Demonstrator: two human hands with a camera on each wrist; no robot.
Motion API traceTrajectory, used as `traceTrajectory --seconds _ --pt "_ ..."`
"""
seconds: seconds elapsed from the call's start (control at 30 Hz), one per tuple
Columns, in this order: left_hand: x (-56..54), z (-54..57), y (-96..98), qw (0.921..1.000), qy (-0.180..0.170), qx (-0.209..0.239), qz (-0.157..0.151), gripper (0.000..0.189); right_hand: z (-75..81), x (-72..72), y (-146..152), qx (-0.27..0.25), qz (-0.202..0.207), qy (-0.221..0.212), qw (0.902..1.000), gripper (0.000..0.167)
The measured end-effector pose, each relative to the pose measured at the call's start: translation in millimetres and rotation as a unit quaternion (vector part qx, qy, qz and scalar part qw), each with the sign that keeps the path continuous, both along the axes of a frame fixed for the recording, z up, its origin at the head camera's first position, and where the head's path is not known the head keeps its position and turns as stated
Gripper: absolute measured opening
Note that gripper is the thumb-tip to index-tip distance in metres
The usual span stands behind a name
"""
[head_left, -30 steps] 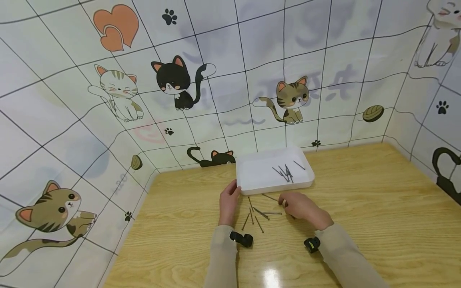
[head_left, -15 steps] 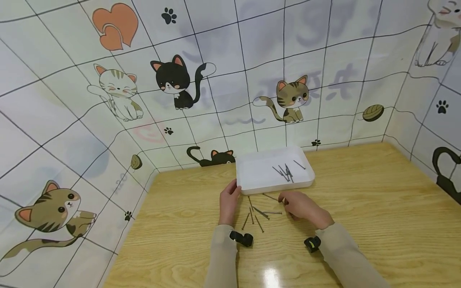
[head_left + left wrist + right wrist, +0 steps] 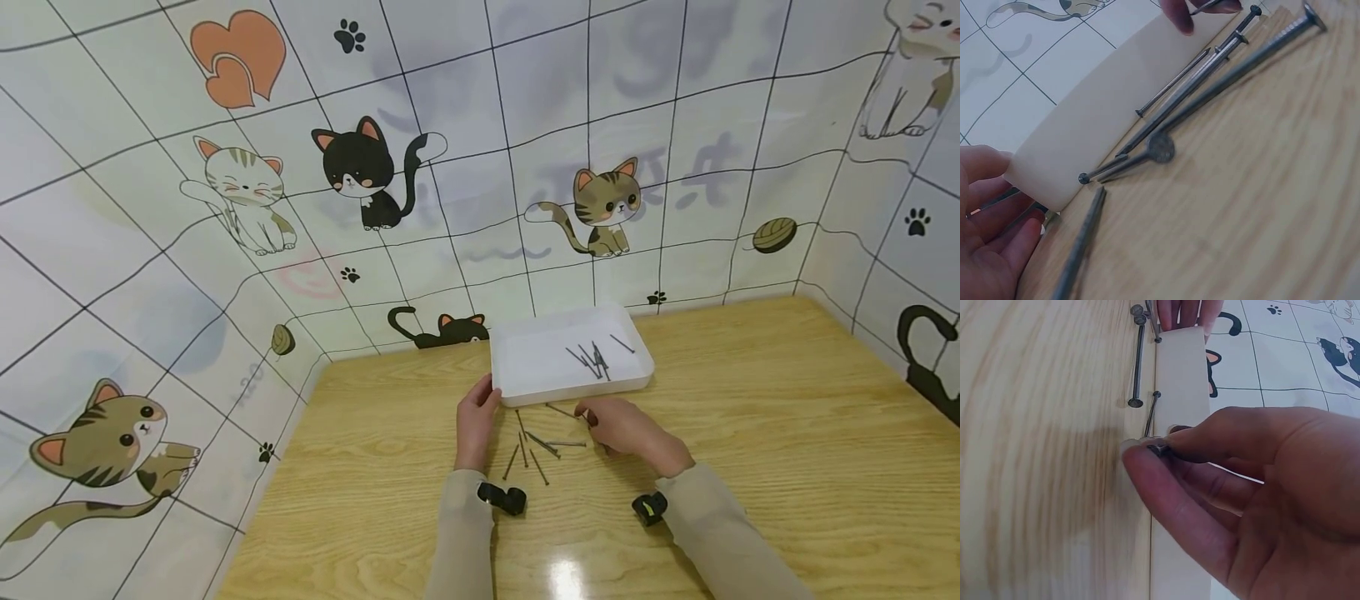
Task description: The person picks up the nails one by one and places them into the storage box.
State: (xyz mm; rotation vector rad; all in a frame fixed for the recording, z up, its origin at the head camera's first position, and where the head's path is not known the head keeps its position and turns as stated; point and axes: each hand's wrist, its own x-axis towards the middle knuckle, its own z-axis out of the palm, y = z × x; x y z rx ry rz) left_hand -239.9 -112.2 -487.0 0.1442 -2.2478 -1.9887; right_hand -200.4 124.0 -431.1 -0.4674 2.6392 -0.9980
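Note:
A white plastic tray (image 3: 525, 397) stands on the table with several nails (image 3: 597, 360) lying in its right half. My left hand (image 3: 476, 423) holds the tray's front left corner; in the left wrist view its thumb and fingers (image 3: 1015, 240) are around that corner. Just in front of the tray, my right hand (image 3: 628, 429) pinches a nail (image 3: 1159, 450) between thumb and index finger, most of it hidden by the fingers. Several loose nails (image 3: 539, 467) lie scattered on the table between the hands, pointing different ways.
The wooden table (image 3: 750, 400) meets walls covered in a cat-patterned sheet (image 3: 480, 208) behind and on both sides. The tray's back edge is close to the rear wall.
My right hand has shifted very slightly left at the tray's front edge. The left hand, the tray and the loose nails look the same.

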Motion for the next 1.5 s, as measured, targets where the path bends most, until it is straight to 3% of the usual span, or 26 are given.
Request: traceTrajectory --seconds 0.13,0.23,0.43,0.53,0.63,0.83,1.07,1.27,1.5 --pt "-1.1 -1.7 -0.5 0.9999 0.01 0.001 -0.005 0.04 6.2 -4.8 0 -0.016 0.001 0.024 0.9996 0.035" --pt "-2.5 -2.6 -1.0 0.9999 0.013 0.004 -0.005 0.042 12.8 -11.4 -1 -0.018 0.008 0.072 0.9972 0.036" --pt "-2.8 -3.8 -1.8 1.0 0.007 0.002 0.0 0.044 24.3 -27.7 -8 -0.023 -0.013 0.185 0.9823 0.033" --pt "-1.6 -3.0 -1.9 1.0 0.004 0.003 -0.005 0.045 27.4 -37.6 -10 -0.036 -0.027 0.215 0.9756 0.03" --pt "1.0 1.7 -1.7 0.9998 0.002 0.012 -0.013 0.048 27.9 -49.7 -11 -0.036 -0.038 0.214 0.9755 0.03" --pt "6.8 15.8 -0.5 0.9994 0.004 0.028 -0.019 0.053 24.6 -74.9 -12 -0.033 -0.046 0.165 0.9846 0.032" --pt "-3.4 0.3 -5.2 0.9998 0.009 0.014 -0.01 0.05 11.6 -95.2 -16 -0.006 -0.044 0.135 0.9899 0.033" --pt "-5.2 -2.9 -6.2 0.9999 0.011 -0.007 -0.002 0.048 11.0 -99.6 -21 0.034 -0.051 0.129 0.9897 0.032" --pt "-5.3 -1.6 -4.2 0.9999 0.013 -0.002 0.0 0.048 9.1 -101.1 -23 0.092 -0.044 0.126 0.9868 0.028"
